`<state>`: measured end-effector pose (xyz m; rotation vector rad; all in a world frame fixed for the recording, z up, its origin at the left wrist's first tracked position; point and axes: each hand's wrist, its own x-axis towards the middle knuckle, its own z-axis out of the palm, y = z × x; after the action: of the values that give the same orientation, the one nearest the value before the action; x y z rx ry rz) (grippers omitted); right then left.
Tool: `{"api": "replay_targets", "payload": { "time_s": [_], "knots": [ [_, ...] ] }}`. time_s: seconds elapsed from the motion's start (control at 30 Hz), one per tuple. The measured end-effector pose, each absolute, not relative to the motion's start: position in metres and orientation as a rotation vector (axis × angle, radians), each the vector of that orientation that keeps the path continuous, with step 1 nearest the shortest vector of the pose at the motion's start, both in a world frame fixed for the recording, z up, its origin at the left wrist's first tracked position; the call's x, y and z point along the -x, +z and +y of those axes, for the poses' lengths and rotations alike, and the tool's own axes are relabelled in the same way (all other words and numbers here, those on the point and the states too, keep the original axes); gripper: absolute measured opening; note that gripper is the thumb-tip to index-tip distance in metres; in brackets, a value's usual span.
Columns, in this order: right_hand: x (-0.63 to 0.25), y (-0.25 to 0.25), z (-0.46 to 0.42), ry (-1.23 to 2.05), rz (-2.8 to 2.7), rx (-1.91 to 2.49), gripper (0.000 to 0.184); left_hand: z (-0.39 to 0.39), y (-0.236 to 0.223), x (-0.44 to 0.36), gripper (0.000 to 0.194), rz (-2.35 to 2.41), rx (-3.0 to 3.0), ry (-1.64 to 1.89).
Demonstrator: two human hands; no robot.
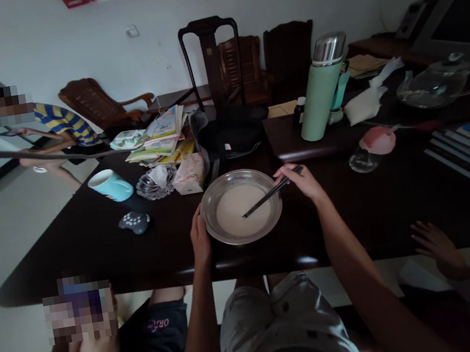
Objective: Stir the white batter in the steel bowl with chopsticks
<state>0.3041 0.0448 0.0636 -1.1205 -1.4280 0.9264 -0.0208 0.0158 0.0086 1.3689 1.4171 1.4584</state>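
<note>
A wide metal bowl [235, 179] of pale, creamy liquid [234, 209] stands near the table's front edge. My left hand [199, 233] grips the bowl's left side, its fingers at the rim and partly out of sight. Held in my right hand [300, 180], over the bowl's right rim, is a pair of dark chopsticks [270, 193]. Their tips slant down to the left and reach the liquid near the bowl's middle. Behind the bowl lie a tissue pack [189, 174] and a dark bag [228, 135].
Left on the table [176, 256] are a blue mug [110, 185], game controller [134, 222], glass dish [154, 186] and books [163, 134]. Rightward stand a green thermos [322, 93], glass teapot [435, 86] and folders [467, 163]. Another person's hand [438, 245] is at the right edge; others sit left.
</note>
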Motion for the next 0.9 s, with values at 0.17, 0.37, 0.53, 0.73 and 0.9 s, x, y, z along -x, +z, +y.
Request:
{"api": "replay_targets", "payload": {
  "time_s": [0.17, 0.37, 0.53, 0.73, 0.9],
  "knots": [
    [-0.304, 0.063, 0.046, 0.852, -1.406, 1.132, 0.037, 0.016, 0.01, 0.021, 0.044, 1.416, -1.396, 1.462],
    [-0.308, 0.061, 0.046, 0.88, -1.377, 1.106, 0.037, 0.015, 0.011, 0.02, 0.042, 1.418, -1.386, 1.466],
    [-0.304, 0.064, 0.046, 0.88, -1.413, 1.088, 0.035, 0.015, 0.013, 0.018, 0.04, 1.411, -1.363, 1.467],
    [-0.305, 0.065, 0.045, 0.865, -1.358, 1.115, 0.041, 0.012, 0.017, 0.015, 0.045, 1.42, -1.381, 1.462],
    [-0.301, 0.064, 0.046, 0.909, -1.43, 1.081, 0.037, 0.011, 0.019, 0.015, 0.04, 1.43, -1.378, 1.455]
  ]
}}
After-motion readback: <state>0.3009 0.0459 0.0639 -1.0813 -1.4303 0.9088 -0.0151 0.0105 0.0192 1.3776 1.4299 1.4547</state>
